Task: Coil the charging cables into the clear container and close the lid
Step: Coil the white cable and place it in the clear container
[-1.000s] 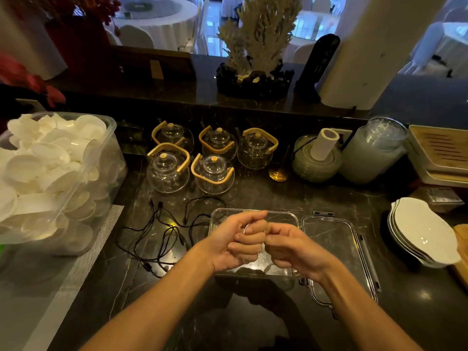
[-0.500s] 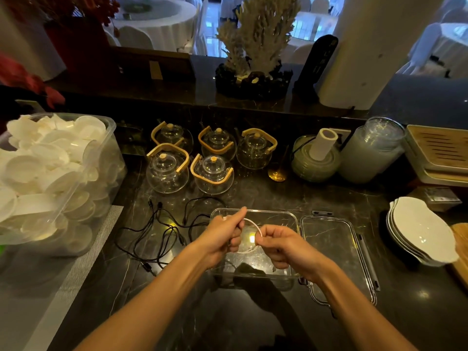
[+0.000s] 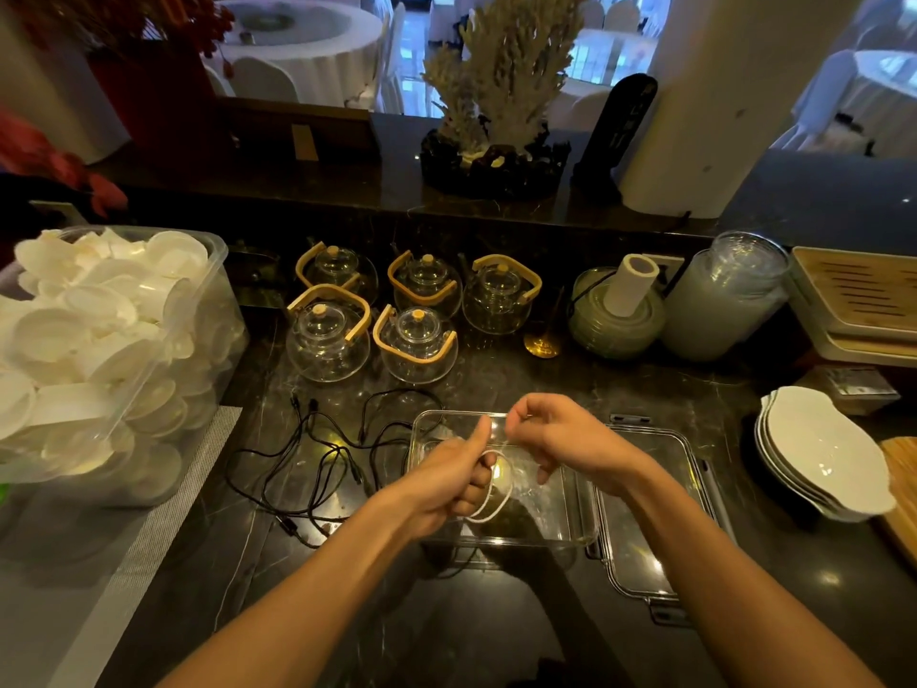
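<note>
White cable (image 3: 496,489), thin, wound into a small upright loop over the open clear container (image 3: 556,531). Left hand (image 3: 449,481) fisted around the loop's near side, thumb up; right hand (image 3: 560,437) just beyond and above, fingertips pinching the free end, which runs up and back from the loop. The two hands are close, not touching. Container sits on the dark marble counter (image 3: 496,379), long axis left to right, near edge facing the person; whether anything lies inside cannot be told through the glare. Its lid (image 3: 645,563) lies flat just beside it on the right, edges about touching. Left of the container, a loose tangle of black cables (image 3: 317,459) sprawls on the counter, one strand reaching the container's far left corner. Bare counter in front of the container; behind it, glass teapots (image 3: 412,340) stand near. Stack of white dishes (image 3: 818,454) well off to the right, big tub of white plates (image 3: 109,355) to the left.
</note>
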A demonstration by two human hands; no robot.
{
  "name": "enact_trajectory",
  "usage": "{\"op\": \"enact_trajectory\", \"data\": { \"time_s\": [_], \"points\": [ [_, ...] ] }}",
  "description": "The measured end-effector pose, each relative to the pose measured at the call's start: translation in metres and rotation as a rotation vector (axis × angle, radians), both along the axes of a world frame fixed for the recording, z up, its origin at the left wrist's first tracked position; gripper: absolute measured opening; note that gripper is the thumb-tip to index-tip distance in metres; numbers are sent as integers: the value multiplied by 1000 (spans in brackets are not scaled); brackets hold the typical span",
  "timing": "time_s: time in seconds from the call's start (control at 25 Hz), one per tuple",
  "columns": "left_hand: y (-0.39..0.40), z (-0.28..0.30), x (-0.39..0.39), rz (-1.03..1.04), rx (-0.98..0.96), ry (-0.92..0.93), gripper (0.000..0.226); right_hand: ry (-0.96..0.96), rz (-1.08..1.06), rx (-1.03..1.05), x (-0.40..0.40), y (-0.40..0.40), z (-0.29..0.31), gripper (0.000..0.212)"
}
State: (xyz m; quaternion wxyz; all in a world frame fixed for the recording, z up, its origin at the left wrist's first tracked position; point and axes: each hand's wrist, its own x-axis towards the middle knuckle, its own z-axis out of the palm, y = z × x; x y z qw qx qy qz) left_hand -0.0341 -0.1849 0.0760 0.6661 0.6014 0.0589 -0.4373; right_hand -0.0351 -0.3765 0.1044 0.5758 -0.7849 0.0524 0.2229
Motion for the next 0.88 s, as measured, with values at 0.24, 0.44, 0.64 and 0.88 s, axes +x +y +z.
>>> {"op": "enact_trajectory", "data": {
  "time_s": [0.24,0.44,0.64,0.88],
  "points": [
    [-5,-4,-1,176,-95,19,44,-87,-181,153,-18,36,2,15],
    [-5,-7,3,253,-239,104,47,-217,-286,250,-52,62,-14,24],
    [-15,0,5,436,-238,95,23,-87,-415,394,-73,72,-23,12],
    [-18,15,6,567,-560,265,31,191,-570,712,-76,58,-26,9]
  ]
}}
